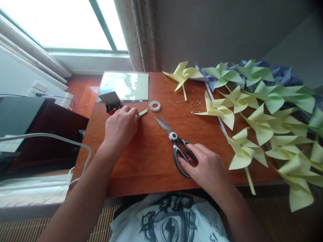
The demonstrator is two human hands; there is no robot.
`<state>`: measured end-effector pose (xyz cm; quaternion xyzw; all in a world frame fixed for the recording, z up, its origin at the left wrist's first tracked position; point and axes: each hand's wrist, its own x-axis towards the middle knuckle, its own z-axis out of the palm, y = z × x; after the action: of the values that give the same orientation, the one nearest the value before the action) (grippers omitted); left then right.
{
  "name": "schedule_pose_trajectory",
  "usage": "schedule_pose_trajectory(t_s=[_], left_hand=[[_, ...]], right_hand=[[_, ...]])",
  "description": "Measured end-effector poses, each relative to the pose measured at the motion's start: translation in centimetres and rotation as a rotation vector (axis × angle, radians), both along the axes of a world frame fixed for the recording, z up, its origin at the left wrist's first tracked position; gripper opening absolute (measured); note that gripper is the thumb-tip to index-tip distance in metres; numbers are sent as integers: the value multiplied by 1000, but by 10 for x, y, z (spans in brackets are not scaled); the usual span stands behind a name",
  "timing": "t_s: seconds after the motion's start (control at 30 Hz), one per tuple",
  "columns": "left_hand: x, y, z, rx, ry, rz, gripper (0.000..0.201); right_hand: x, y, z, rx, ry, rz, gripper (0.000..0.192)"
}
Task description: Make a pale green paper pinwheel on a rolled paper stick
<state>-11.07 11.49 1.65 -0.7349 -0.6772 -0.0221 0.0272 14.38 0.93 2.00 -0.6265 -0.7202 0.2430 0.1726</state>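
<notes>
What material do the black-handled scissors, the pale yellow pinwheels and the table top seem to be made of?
Black-handled scissors: bright grey blades look like metal; the matte handles, under the right hand, are probably plastic. Pale yellow pinwheels: thin paper, with sharp folds and flat matte colour. Table top: reddish-brown wood or wood veneer, with faint grain and a soft sheen.

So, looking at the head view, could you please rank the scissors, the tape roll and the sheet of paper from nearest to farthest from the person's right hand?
From the right hand:
1. Scissors: handles under its fingers.
2. Tape roll: farther up the table, left of the blades.
3. Sheet of paper: at the far left edge, by the window.
</notes>
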Motion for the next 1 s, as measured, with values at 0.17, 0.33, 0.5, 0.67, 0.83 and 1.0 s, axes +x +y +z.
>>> schedule_pose_trajectory(t_s=[0.17, 0.33, 0.5, 0.67, 0.83, 1.0], left_hand=[[4, -21, 9, 19, -462, 12, 26], [39, -65, 0, -471, -1363, -73, 38], [44, -73, -13, -420, -1524, 84, 43], [28, -64, -4, -376, -1413, 157, 36], [26, -61, 0, -302, -1229, 138, 30], [31, -60, -7, -172, -947, 141, 31]], right_hand=[[-20, 6, -4, 19, 101, -32, 18], [-45, 7, -5, 49, 96, -55, 36], [-64, -4, -3, 119, 40, 17, 48], [-79, -24, -4, 281, -12, 81, 49], [-93, -35, 1, 253, -70, 113, 49], [-95, -29, 11, 195, -170, 188, 50]])
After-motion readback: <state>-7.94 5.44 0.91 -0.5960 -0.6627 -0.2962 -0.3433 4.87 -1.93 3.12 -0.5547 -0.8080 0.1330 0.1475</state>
